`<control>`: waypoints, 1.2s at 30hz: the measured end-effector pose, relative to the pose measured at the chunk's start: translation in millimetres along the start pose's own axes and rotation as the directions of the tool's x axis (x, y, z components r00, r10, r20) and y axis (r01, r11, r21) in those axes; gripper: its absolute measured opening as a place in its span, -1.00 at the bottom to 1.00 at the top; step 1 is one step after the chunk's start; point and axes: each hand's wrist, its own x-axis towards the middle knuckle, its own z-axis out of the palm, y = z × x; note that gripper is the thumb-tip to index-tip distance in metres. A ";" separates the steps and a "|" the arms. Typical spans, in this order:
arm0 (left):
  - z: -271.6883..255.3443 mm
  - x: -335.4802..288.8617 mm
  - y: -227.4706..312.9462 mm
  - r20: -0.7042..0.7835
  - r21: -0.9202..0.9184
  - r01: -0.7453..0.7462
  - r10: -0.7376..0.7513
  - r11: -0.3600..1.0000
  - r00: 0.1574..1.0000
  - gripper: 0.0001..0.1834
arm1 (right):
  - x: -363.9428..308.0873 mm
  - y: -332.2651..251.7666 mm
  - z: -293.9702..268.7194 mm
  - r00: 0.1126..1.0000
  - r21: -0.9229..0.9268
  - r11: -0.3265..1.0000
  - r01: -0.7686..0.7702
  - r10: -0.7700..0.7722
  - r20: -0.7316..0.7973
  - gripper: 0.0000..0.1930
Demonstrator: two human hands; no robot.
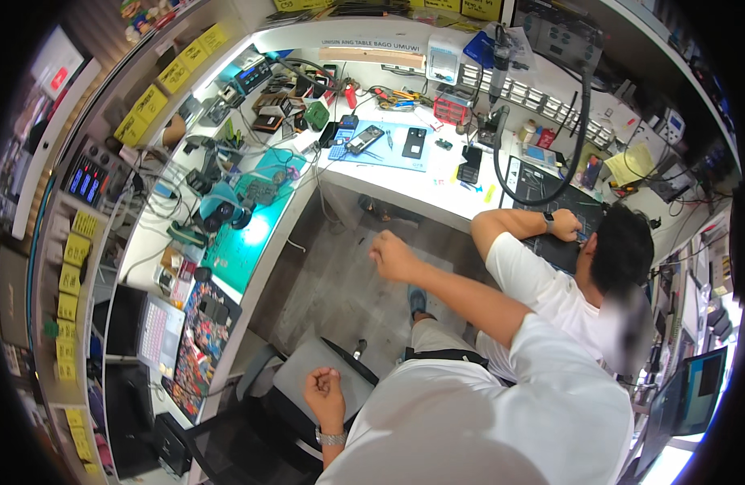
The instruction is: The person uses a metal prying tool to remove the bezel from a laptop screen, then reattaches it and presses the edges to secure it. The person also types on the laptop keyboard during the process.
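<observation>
My right hand (395,257) is held out over the floor, short of the workbench, its fingers curled in and nothing seen in them. Lower down, my left hand (325,396), with a metal-band watch (330,437) on the wrist, hangs over an office chair (314,378) with a grey seat. Its fingers are loosely curled and no object shows in them. Neither hand touches anything on the benches. On the bench ahead, a blue mat (406,158) carries an opened phone (365,139) and a black phone (414,143).
A co-worker (566,275) in a white shirt leans over a black mat (542,182) on my right. The left bench holds a microscope (220,208) over a lit green mat (237,255), and a laptop (161,333). A cable loop (584,133) hangs at the right.
</observation>
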 end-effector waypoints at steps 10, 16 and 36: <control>90.3 160.6 39.0 -0.119 0.063 0.065 -0.057 0.996 0.991 -0.82 | 286.0 204.5 -4.2 0.903 -0.256 0.871 -0.419 0.428 -0.021 -0.71; 148.9 256.3 77.4 -0.039 0.028 0.058 -0.057 0.998 0.998 -0.82 | 394.5 280.8 -31.9 0.839 -0.274 0.822 -0.499 0.379 -0.391 -0.72; 179.2 490.5 87.6 0.464 0.425 0.085 -0.298 0.901 0.834 -0.82 | 551.6 456.3 -110.5 0.563 -0.071 0.862 -0.502 0.264 -0.783 -0.57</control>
